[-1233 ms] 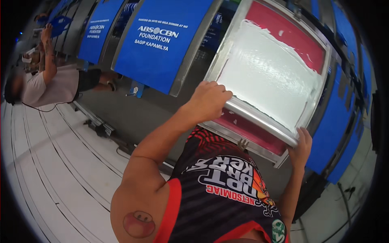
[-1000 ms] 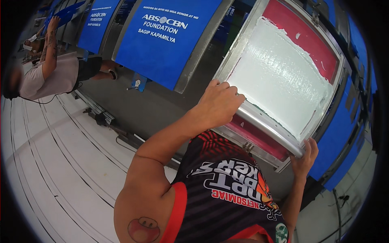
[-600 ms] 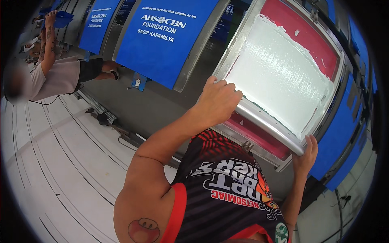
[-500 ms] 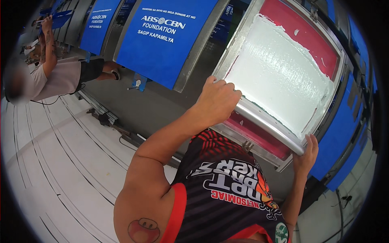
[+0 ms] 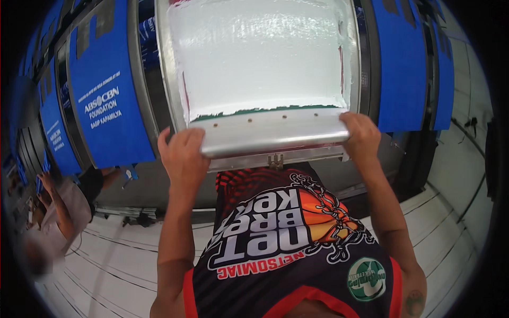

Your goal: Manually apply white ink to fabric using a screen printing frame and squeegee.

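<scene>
Visibly shiny, the silver squeegee [image 5: 273, 138] shows four brownish fasteners [image 5: 250, 120].

Metal-edged frame [image 5: 165, 42], upper centre of my remote view, white paste [image 5: 260, 63] coating it, silver squeegee [image 5: 275, 137] crossing it

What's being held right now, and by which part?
A wide silver bar, held at both ends: left grip on its left end, right grip on its right.
</scene>
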